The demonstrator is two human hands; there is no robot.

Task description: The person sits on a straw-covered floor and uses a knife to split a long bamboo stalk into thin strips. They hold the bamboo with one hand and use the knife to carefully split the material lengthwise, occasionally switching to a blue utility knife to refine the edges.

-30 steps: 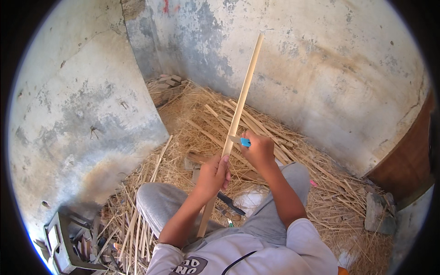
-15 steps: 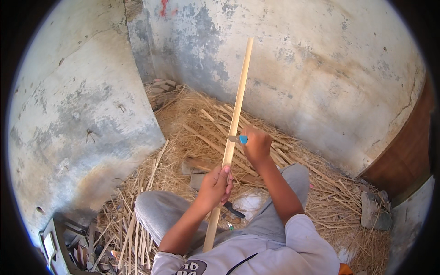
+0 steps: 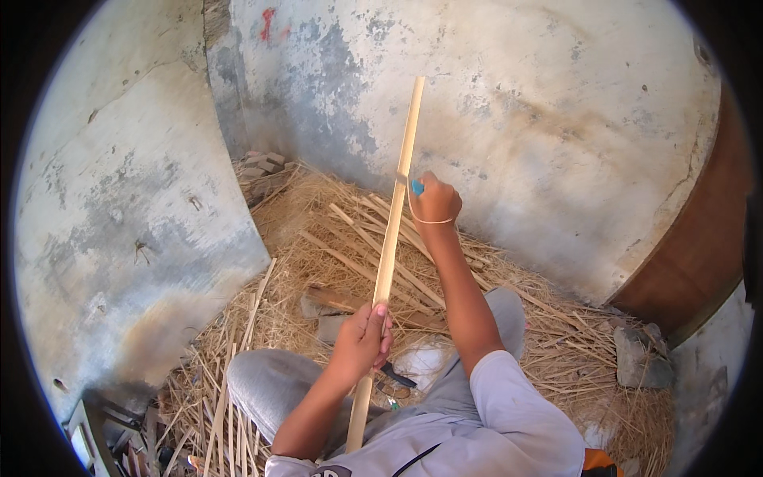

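A long, pale bamboo strip (image 3: 389, 250) slants up from my lap toward the far wall. My left hand (image 3: 359, 343) is closed around its lower part, thumb on top. Farther up, my right hand (image 3: 437, 200) is wrapped around the blue handle of a knife (image 3: 416, 188), whose short blade lies across the strip. A thin curled shaving (image 3: 445, 222) loops from the blade over my right wrist. On the floor between my legs, partly behind the strip, is a dark-handled tool (image 3: 400, 375).
Loose shavings and cut strips (image 3: 358, 238) cover the floor around my crossed legs. Beyond my left hand lies a wood piece (image 3: 338, 299). A stone block (image 3: 642, 358) sits at the right, bricks (image 3: 266, 164) in the far corner. Peeling walls (image 3: 493, 135) stand close left and ahead.
My right hand and the knife have moved up along the strip, away from me. A curled shaving now hangs at my right wrist. My left hand still grips the strip.
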